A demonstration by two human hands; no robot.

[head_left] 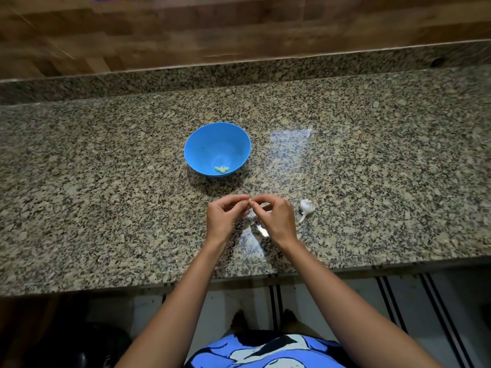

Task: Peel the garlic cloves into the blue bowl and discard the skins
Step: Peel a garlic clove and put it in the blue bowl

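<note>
Together, left hand and right hand pinch one garlic clove; one blue bowl.

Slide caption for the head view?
Left hand and right hand pinch a clove over the granite counter; peeled cloves in blue bowl, garlic head nearby.

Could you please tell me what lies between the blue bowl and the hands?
In the head view, only bare counter separates the bowl from the left hand and right hand, which pinch a clove.

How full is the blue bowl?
Nearly empty: the upright bowl holds only a few pale peeled cloves at its bottom.
</note>
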